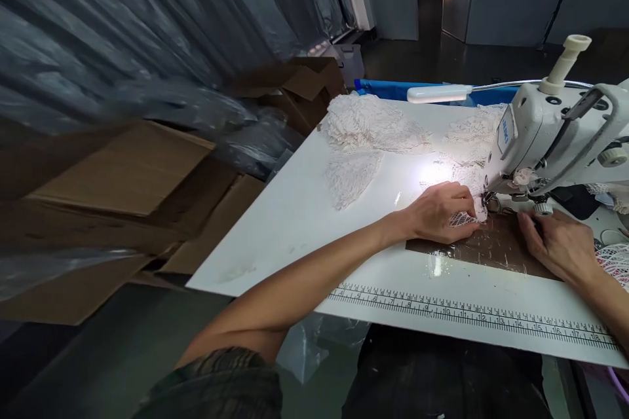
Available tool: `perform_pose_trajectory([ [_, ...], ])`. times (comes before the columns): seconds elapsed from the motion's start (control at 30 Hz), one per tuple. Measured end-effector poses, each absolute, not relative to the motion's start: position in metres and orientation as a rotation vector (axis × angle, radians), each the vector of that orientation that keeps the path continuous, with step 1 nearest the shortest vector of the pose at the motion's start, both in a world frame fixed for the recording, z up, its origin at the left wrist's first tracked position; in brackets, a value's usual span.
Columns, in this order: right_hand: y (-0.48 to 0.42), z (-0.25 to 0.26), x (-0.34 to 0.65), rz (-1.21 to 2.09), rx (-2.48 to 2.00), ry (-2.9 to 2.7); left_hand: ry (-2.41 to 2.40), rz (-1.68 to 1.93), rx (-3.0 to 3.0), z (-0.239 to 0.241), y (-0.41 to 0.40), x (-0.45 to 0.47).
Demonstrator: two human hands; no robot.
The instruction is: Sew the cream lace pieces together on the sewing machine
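Note:
White lace fabric [462, 217] lies beneath the needle area of a white sewing machine [521, 137]. My left hand [442, 213] is closed on the lace edge, its fingertips just left of the presser foot [485, 199]. To the right of the needle, my right hand [565, 242] rests low by the machine head with its fingers curled. A dark patch shows between thumb and fingers there; what they hold, if anything, I cannot make out. A brown plate [472, 250] covers the tabletop under both hands.
Piled white lace [368, 121] sits at the table's far left, with a lace piece [351, 177] before it. A lamp [439, 93] lights the work. A printed ruler [462, 311] runs along the front edge. Cardboard boxes [122, 170] stand left of the table.

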State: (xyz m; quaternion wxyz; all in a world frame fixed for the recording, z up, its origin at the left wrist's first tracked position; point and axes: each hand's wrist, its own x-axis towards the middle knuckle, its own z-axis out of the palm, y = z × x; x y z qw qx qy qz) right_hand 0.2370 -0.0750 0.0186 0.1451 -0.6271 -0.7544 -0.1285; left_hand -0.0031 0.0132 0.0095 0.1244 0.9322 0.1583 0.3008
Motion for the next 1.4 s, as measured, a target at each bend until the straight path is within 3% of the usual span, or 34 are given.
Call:
perform_pose_trajectory([
  [0.13, -0.067, 0.022, 0.246, -0.425, -1.705, -2.172, 0.426, 0.849, 2.776, 0.004, 0.015, -0.001],
  [0.33, -0.063, 0.017, 0.226, 0.247, -1.486, -2.333, 0.519, 0.989, 2.696, 0.004, 0.013, 0.002],
  [0.5, -0.065, 0.003, 0.228, 0.087, -1.331, -2.413, 0.473, 1.092, 2.638, 0.004, 0.011, 0.005],
  [0.77, -0.068, 0.006, 0.227, 0.095, -1.251, -2.415, 0.467, 0.831, 2.99, -0.004, 0.011, 0.006],
  [1.0, -0.052, 0.035, 0.236, 0.663, -1.494, -2.278, 0.462, 0.851, 3.018, -0.004, 0.01, 0.005],
  [1.17, -0.051, 0.026, 0.232, 0.55, -1.713, -2.0, 0.479, 0.862, 3.023, -0.006, 0.009, 0.006],
  [1.4, -0.061, 0.014, 0.225, 0.366, -1.576, -2.068, 0.51, 0.837, 3.049, -0.008, 0.008, 0.006],
])
